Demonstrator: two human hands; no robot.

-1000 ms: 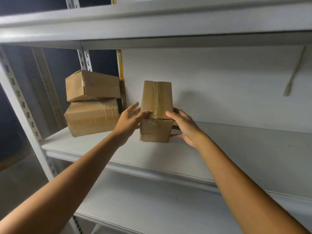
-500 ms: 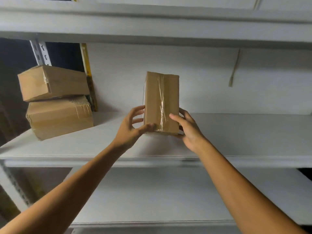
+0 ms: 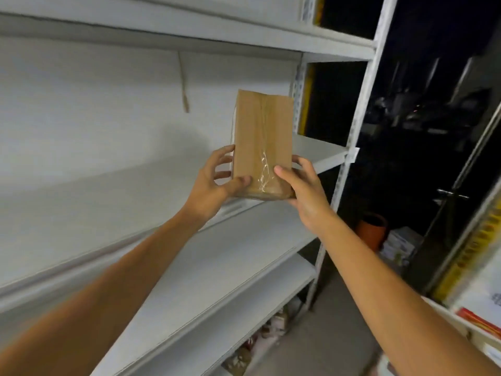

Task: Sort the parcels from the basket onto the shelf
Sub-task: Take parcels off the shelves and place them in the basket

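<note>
I am gripping the brown parcel point(image 3: 261, 137) upright with both hands, my left hand point(image 3: 214, 185) curling round its left edge and my right hand point(image 3: 306, 194) round its lower right corner, over the right end of the white shelf point(image 3: 108, 199). Clear tape point(image 3: 264, 169) is running down its face. The print on the white cartons point(image 3: 398, 244) beside the orange pot point(image 3: 372, 230) is showing too blurred to read.
</note>
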